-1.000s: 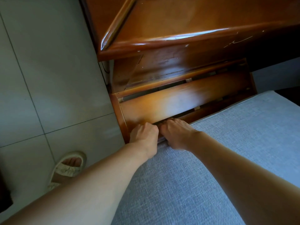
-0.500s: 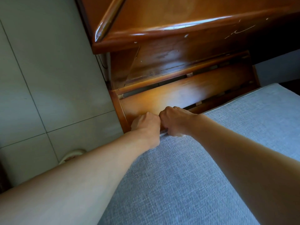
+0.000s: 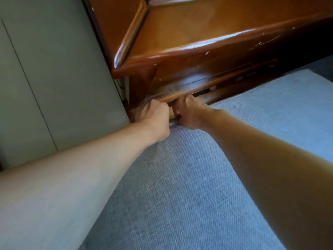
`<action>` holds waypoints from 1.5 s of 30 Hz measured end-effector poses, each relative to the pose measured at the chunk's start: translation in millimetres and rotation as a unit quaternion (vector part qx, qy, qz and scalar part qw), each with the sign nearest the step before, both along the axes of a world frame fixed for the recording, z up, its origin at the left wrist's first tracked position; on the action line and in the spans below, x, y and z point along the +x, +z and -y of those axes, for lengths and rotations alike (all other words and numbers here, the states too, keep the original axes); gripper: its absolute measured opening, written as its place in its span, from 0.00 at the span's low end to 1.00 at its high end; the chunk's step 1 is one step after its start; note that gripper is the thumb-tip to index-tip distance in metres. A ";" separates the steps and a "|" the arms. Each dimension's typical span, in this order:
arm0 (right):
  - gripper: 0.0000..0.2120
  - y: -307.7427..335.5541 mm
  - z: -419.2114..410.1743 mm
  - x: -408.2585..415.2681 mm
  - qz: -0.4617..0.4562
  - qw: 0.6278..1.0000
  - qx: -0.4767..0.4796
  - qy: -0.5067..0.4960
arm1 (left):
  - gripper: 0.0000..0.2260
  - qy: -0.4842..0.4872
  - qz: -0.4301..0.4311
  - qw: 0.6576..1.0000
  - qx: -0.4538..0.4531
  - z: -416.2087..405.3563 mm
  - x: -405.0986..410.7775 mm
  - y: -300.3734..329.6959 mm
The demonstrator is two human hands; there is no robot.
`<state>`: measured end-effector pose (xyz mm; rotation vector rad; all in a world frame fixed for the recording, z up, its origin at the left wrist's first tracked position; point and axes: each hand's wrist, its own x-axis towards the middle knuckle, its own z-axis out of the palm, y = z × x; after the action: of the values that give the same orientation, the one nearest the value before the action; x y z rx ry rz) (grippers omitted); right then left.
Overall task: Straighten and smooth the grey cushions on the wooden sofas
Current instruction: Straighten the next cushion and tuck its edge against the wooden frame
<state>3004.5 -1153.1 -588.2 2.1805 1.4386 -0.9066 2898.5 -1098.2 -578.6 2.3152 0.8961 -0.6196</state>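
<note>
A grey woven cushion (image 3: 189,186) fills the lower right of the head view, lying on the seat of a brown wooden sofa (image 3: 198,33). My left hand (image 3: 155,118) and my right hand (image 3: 191,114) sit side by side at the cushion's far corner, against the sofa's wooden side rail (image 3: 182,95). Both hands have their fingers curled over the cushion's edge and grip it. The fingertips are hidden behind the edge. Both forearms stretch across the cushion from the lower corners.
A glossy wooden armrest (image 3: 180,56) overhangs the hands closely. To the left lies a pale tiled floor (image 3: 54,78), with the sofa's front leg (image 3: 131,91) at its border. A narrow dark gap shows between the cushion and the rail.
The cushion has slid toward the wooden side rail, covering most of the bare seat board seen earlier. Both hands moved with its edge, and the view has closed in.
</note>
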 end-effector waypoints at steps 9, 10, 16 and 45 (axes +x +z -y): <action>0.23 46.9 35.2 -36.6 -0.002 0.998 0.012 -0.063 | 0.22 -0.045 0.031 0.996 -0.073 37.2 -45.5 10.3; 0.25 53.2 43.1 -41.2 -0.008 0.998 0.001 -0.064 | 0.23 -0.049 0.020 0.994 -0.094 38.1 -48.6 13.5; 0.31 89.8 93.2 -66.9 -0.013 0.996 -0.046 -0.073 | 0.31 -0.071 -0.050 0.982 -0.167 59.3 -65.4 48.7; 0.26 290.2 392.4 -223.7 0.109 0.962 0.041 -0.245 | 0.42 -0.215 0.038 0.967 -0.133 337.7 -213.7 249.7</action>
<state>2780.8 -1545.5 -297.9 2.6614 0.8583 -0.7306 2684.8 -1436.0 -328.8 2.2750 0.2483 -0.7687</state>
